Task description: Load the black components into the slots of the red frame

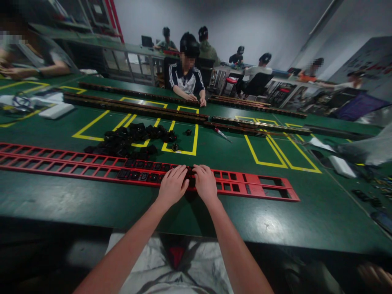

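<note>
Across the green table lies a long red frame (104, 174) with two rows of rectangular openings. Black square modules, which look like power sockets (134, 175), fill several openings left of my hands. My left hand (173, 184) rests on the frame, fingers stretched over the modules and thumb apart. Close beside it, my right hand (206, 183) lies with slightly bent fingers over the same stretch. Between the hands, dark modules (191, 175) are partly hidden by my fingers. To the right, the frame's openings show no modules. Behind the frame is a heap of loose black modules (131, 136).
A screwdriver (223, 134) and two loose black pieces lie past the frame. Long dark strips (137, 108) run across the table's far side. A co-worker (186, 75) sits opposite, another person at the left. A white block (342, 166) lies at the right.
</note>
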